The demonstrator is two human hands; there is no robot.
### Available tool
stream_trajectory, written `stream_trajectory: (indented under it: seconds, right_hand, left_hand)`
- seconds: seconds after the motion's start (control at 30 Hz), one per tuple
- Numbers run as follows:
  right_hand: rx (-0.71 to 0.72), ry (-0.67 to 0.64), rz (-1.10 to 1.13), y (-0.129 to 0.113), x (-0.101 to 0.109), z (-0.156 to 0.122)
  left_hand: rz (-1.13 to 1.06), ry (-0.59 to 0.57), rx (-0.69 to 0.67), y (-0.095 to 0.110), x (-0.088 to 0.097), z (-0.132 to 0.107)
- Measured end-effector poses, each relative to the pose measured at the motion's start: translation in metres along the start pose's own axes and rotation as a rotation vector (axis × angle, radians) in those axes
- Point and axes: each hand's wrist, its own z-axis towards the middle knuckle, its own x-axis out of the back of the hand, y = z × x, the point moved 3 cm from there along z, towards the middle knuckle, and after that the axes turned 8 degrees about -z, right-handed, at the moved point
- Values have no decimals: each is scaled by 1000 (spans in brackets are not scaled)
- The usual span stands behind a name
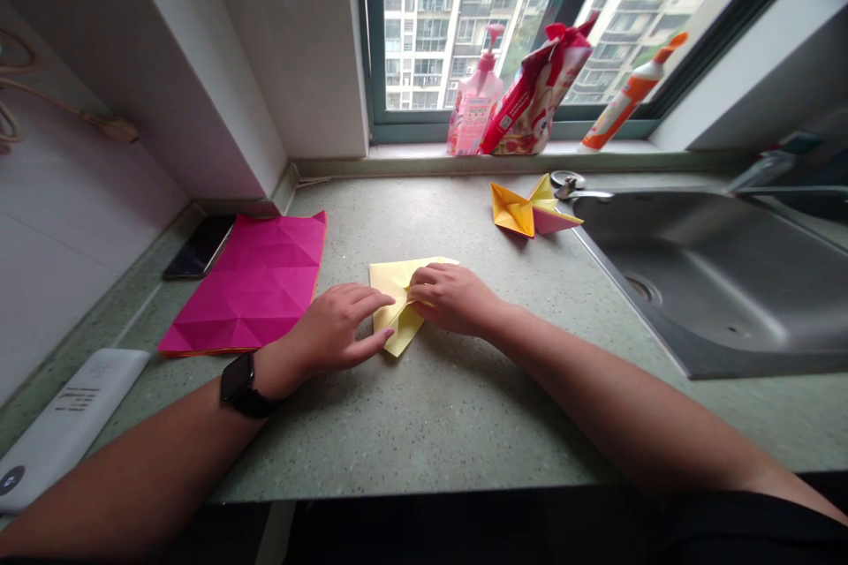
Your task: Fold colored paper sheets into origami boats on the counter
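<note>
A pale yellow paper sheet [399,296], partly folded, lies on the green speckled counter [424,424]. My left hand [335,328] rests on its left side, fingers stretched out and pressing the paper down. A black watch is on that wrist. My right hand [449,296] sits on the paper's right side with fingers curled, pinching a fold near the middle. Both hands touch the sheet and hide part of it.
A creased magenta paper stack [255,282] lies left, a dark phone [199,245] behind it. A folded orange, yellow and pink paper shape [530,209] sits near the steel sink [715,282]. Bottles and a red pouch [536,93] stand on the windowsill. A white device [66,428] lies at near left.
</note>
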Motion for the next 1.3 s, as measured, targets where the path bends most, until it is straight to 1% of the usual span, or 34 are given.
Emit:
stream_trajectory:
  seconds: [0.1,0.23,0.4,0.57,0.63,0.7,0.77,0.83,0.9,1.13,1.3]
  right_hand:
    - [-2,13,3,-1,-1,0]
    - [-37,80,-17,0,0,0]
    - [-6,125,-21,3,-2,0]
    - [-8,223,-47,4,4,-2]
    - [-18,238,-22,4,5,-3]
    - [-13,198,23,4,3,-2]
    - [-9,112,56,6,-1,-2]
    - [-11,23,52,7,-5,-2]
    - [-6,-20,23,8,-7,-2]
    - [26,5,-30,-1,1,0]
    - [3,-5,-27,-6,6,1]
  left_hand:
    - [-1,-8,10,1,0,0]
    - [-4,-37,22,0,-2,0]
    - [11,-54,49,-2,-7,-2]
    - [3,-61,55,-2,-7,-1]
    - [0,-74,54,-2,-7,0]
    - [1,-80,51,-3,-7,0]
    - [-1,-77,47,-3,-7,0]
    - [-5,-74,43,-3,-7,0]
    - [-4,-80,43,-1,-6,0]
    - [41,-72,42,4,-7,0]
    - [89,-23,94,1,-7,0]
